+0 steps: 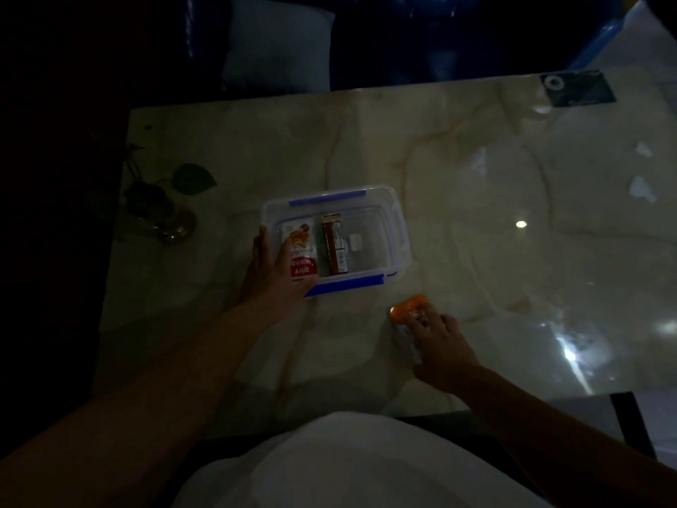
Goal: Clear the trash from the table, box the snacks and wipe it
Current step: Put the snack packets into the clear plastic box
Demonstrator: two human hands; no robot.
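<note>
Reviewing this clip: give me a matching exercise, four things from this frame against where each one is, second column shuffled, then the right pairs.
Things:
1. red-and-white packet
2. brown bar
3. orange packet
4. plant

Places:
A. on the table, under the right hand
B. at the table's left edge
C. in the box, middle
D. in the box, left end, by the left hand

Pairs: 1-D, 2-C, 3-A, 4-B

The left hand (273, 273) steadies a clear box (397, 229) (two snacks inside) while the right hand (441, 348) grips an orange packet (406, 306).
</note>
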